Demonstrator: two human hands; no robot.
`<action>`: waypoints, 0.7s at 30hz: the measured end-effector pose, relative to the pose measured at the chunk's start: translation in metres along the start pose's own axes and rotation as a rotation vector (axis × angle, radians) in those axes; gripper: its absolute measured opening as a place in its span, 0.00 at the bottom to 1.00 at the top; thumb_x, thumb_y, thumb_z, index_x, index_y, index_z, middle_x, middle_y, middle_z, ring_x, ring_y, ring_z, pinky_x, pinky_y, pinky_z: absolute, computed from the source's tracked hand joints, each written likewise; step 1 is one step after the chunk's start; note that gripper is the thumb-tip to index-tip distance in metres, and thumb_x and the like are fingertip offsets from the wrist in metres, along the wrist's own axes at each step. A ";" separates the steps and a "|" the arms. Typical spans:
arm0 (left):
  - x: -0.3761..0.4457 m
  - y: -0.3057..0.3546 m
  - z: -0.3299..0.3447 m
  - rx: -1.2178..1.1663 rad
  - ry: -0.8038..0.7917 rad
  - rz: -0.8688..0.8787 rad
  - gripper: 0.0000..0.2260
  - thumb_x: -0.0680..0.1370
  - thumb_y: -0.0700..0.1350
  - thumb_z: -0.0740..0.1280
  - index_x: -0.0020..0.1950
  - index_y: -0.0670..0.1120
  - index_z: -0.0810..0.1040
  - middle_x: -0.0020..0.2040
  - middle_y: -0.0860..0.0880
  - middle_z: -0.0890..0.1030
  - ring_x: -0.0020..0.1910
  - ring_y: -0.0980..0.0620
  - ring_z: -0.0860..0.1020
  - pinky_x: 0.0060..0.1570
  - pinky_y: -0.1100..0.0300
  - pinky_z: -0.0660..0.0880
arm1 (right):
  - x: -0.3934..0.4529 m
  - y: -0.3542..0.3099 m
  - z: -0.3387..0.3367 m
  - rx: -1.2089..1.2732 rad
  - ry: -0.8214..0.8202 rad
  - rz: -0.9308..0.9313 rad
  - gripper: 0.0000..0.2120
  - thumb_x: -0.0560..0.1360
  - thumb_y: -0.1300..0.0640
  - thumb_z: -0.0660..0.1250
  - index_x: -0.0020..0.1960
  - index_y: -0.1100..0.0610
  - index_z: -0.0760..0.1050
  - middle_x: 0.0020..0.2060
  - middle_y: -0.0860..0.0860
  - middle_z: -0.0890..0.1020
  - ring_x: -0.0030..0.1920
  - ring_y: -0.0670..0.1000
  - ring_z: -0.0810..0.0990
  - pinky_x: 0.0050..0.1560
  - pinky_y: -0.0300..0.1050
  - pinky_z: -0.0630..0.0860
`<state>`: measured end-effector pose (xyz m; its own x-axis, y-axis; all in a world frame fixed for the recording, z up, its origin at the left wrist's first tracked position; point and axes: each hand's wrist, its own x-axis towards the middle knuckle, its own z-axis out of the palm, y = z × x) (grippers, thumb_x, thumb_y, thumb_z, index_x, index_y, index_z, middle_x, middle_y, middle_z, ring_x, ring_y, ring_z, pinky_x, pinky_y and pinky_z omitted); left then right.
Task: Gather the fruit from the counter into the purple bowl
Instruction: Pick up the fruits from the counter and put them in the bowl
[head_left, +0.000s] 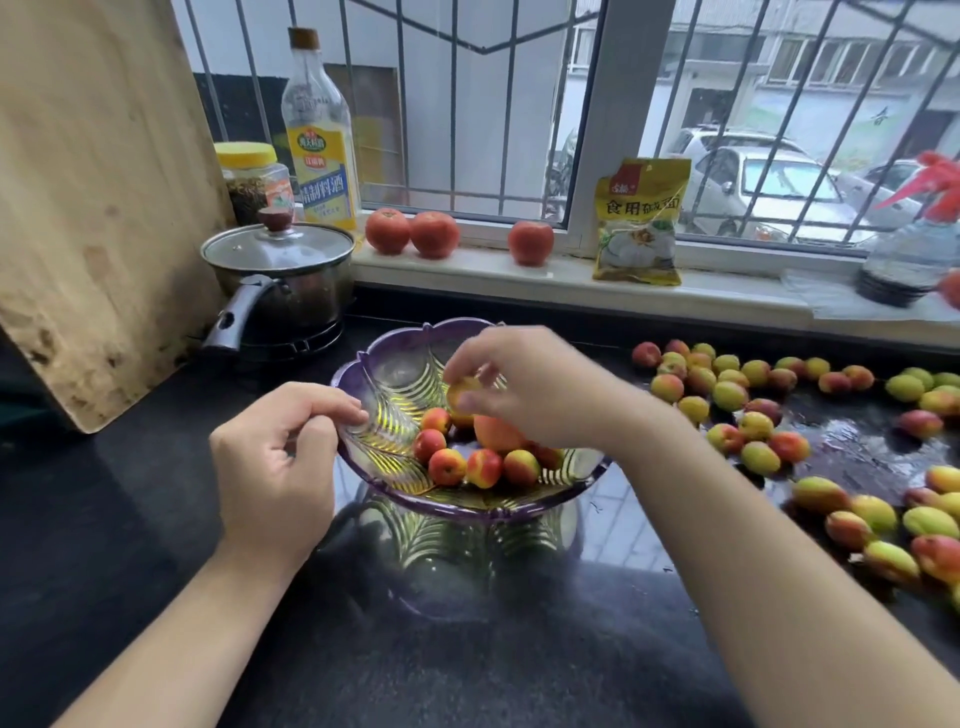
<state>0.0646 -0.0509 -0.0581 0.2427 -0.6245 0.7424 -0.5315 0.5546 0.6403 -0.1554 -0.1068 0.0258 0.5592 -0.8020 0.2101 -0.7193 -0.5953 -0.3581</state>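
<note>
Steadied at its near-left rim by the pinching left hand (275, 462), the purple bowl (395, 387) sits mid-tabletop (130, 519), and the fruit (464, 391) pinched in the right hand's (530, 384) closed grip is best lowered close before release, so nothing bounces out.

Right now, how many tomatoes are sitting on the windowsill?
3. Two tomatoes touch side by side at the sill's left end, by the bottle: one, the next. The third stands apart, left of the yellow packet. None seem hidden.
</note>
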 end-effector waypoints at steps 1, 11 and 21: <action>0.000 0.001 0.000 -0.002 0.003 0.007 0.15 0.73 0.32 0.59 0.42 0.40 0.86 0.42 0.47 0.86 0.44 0.52 0.83 0.43 0.59 0.78 | 0.003 0.001 0.011 -0.081 -0.026 -0.033 0.11 0.77 0.53 0.71 0.59 0.50 0.82 0.53 0.45 0.83 0.54 0.47 0.78 0.55 0.45 0.75; 0.001 -0.008 0.009 0.003 -0.208 0.000 0.13 0.75 0.45 0.61 0.46 0.48 0.86 0.51 0.56 0.84 0.57 0.57 0.81 0.61 0.66 0.73 | -0.005 0.047 -0.037 -0.020 0.239 0.258 0.13 0.80 0.58 0.68 0.63 0.51 0.81 0.57 0.46 0.83 0.57 0.48 0.79 0.62 0.46 0.75; 0.001 -0.010 0.016 0.109 -0.293 0.002 0.14 0.76 0.48 0.58 0.43 0.53 0.84 0.45 0.60 0.82 0.57 0.59 0.75 0.61 0.61 0.69 | -0.055 0.157 -0.051 -0.145 0.205 1.041 0.07 0.78 0.58 0.68 0.53 0.59 0.81 0.45 0.56 0.82 0.45 0.57 0.79 0.47 0.50 0.78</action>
<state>0.0572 -0.0662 -0.0671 0.0060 -0.7641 0.6450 -0.6191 0.5037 0.6025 -0.3195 -0.1589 0.0044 -0.4278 -0.9037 0.0178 -0.8524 0.3969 -0.3404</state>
